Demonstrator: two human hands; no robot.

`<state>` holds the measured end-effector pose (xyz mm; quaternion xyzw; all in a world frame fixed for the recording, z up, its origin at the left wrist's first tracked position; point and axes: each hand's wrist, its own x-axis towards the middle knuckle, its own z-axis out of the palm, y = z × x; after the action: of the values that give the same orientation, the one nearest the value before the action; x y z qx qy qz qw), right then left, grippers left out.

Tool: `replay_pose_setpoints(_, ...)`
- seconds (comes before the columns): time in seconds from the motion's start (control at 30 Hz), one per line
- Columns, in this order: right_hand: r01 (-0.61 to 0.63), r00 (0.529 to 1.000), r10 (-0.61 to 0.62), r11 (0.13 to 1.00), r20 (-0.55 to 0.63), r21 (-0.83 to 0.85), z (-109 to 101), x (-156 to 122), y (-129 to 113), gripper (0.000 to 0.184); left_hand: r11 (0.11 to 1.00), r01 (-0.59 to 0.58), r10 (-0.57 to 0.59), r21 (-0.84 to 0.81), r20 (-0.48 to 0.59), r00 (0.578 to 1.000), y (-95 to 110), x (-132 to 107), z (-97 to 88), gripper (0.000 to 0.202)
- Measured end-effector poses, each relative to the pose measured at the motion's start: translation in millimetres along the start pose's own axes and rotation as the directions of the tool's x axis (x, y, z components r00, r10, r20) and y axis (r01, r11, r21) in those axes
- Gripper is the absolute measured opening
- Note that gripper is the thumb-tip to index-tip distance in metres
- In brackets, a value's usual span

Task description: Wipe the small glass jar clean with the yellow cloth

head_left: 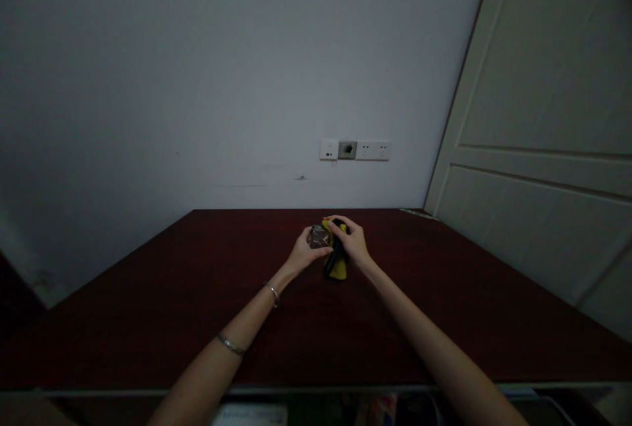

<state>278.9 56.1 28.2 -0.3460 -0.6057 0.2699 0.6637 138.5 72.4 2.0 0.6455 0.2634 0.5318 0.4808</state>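
Above the middle of the dark red table (222,301), my two hands meet close together. My left hand (300,255) is closed around a small dark brown box-like block (320,237) with pale streaks on its face, thumb below and fingers behind. In my right hand (354,241) is a yellow-and-black item (338,270); its yellow part looks soft, with a black bar slanting across it, and its lower end hangs toward the table. The item touches or overlaps the block's right side. Dim light hides its exact kind.
A pale wall with a row of sockets (365,151) rises behind the table. A white panelled door (543,116) stands along the right side. A thin flat strip (419,214) lies at the far right corner. Below the front edge, a white box (251,415) and other things show.
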Motion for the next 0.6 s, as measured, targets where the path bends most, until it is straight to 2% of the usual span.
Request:
replay_pose_setpoints(0.17, 0.002, 0.998, -0.004, 0.999, 0.063, 0.040, 4.1, -3.6, 12.5, 0.031, 0.999, 0.028, -0.029, -0.043, -0.029, 0.999, -5.5, 2.0, -3.7, 0.060)
replay_pose_setpoints(0.33, -0.029, 0.974, 0.000, 0.992, 0.229, 0.121, -9.4, -9.5, 22.0, 0.041, 0.988, 0.132, -0.132, -0.077, 0.005, 0.991, -8.8, 2.0, -6.7, 0.056)
replay_pose_setpoints(0.47, -0.068, 0.931, 0.057, 0.998, 0.362, 0.017, -20.9, -14.7, 19.2, 0.060, 0.979, 0.191, -0.185, -0.071, 0.085, 0.979, -10.0, 0.1, -8.6, 0.051)
replay_pose_setpoints(0.6, -0.022, 0.919, 0.052, 0.997, 0.390, -0.081, -18.6, -21.4, 15.8, 0.080, 0.965, 0.237, -0.217, -0.109, 0.169, 0.961, -11.0, -2.0, -10.0, 0.047)
